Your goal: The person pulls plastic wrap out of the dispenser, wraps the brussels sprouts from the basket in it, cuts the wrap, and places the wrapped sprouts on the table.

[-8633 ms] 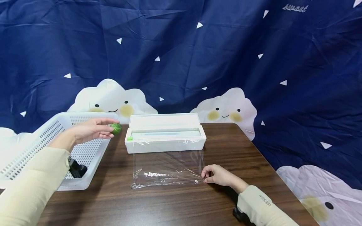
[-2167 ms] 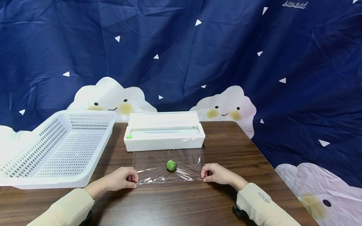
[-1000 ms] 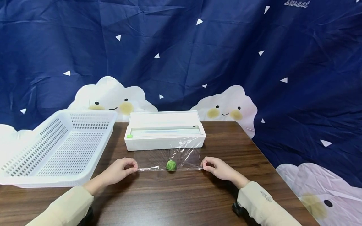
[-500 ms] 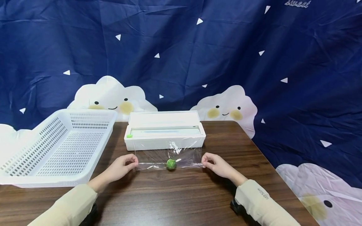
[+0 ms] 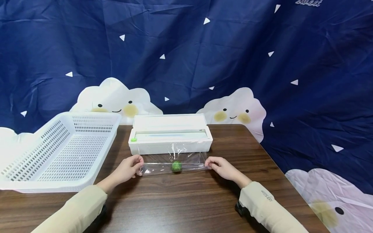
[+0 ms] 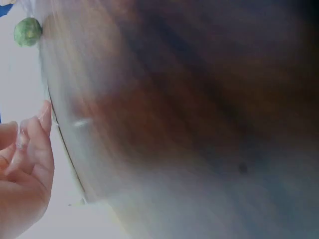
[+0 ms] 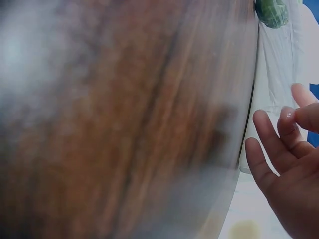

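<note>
A small green Brussels sprout (image 5: 176, 166) lies in front of the white cling film box (image 5: 170, 148), with clear cling film (image 5: 157, 168) folded over it. My left hand (image 5: 127, 169) pinches the film's left end between thumb and fingers. At the other end, my right hand (image 5: 222, 167) pinches the film too. Both wrist views show the sprout (image 6: 28, 32) beyond the fingers, and in the right wrist view film clings around the sprout (image 7: 272, 14). The film still runs up to the box's front edge. The box lid stands up, with the roll inside.
A white perforated plastic basket (image 5: 43, 187) stands at the left of the brown wooden table (image 5: 175, 207). A green slider (image 5: 133, 139) sits at the box's left front corner. Behind hangs a dark blue cloth (image 5: 186, 58) with clouds and triangles.
The left hand brought the sprout from the basket side onto the film. Then both hands took the film's near corners, lifted that edge and moved it away over the sprout toward the box.
</note>
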`<state>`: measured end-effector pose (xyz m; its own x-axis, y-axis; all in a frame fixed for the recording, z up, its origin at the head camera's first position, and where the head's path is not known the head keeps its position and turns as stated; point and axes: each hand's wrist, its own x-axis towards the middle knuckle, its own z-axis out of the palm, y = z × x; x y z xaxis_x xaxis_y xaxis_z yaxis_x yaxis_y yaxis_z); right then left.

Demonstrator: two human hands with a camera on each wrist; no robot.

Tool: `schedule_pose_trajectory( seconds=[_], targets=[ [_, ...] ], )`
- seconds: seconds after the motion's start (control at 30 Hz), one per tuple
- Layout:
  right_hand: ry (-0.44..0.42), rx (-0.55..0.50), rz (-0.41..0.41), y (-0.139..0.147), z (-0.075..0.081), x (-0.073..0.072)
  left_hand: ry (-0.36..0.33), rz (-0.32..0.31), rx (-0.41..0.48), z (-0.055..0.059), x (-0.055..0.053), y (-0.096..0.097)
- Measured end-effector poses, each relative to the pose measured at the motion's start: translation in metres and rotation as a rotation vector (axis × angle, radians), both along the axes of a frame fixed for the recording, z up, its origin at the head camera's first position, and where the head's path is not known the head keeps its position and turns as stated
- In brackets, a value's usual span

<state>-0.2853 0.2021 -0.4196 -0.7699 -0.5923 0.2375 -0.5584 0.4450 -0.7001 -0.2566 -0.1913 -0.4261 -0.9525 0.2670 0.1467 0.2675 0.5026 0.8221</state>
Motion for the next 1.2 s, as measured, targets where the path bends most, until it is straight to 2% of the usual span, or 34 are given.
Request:
schedule_pose_trajectory(
  seconds=[0.23, 0.33, 0.67, 0.8, 0.97, 1.03, 1.2],
  targets=[
    [0.018, 0.059, -0.017, -0.002, 0.001, -0.005, 0.026, 0.085, -0.033, 0.001, -0.004, 0.005],
    [0.029, 0.085, -0.025, -0.003, 0.001, -0.007, 0.022, 0.100, -0.045, 0.000, -0.006, 0.005],
    [0.020, 0.140, -0.053, -0.005, 0.001, -0.011, 0.027, 0.062, -0.068, -0.002, -0.007, 0.007],
    [0.029, 0.186, -0.062, -0.008, 0.002, -0.011, 0.059, 0.037, -0.159, -0.003, -0.007, 0.009],
    [0.059, 0.251, -0.063, -0.015, 0.003, -0.010, 0.199, -0.019, -0.332, -0.005, -0.008, 0.010],
    [0.070, 0.272, -0.067, -0.017, 0.002, -0.010, 0.240, -0.032, -0.372, -0.004, -0.009, 0.011],
    [0.078, 0.315, -0.065, -0.020, 0.001, -0.011, 0.245, -0.042, -0.438, -0.003, -0.009, 0.016]
  ],
)
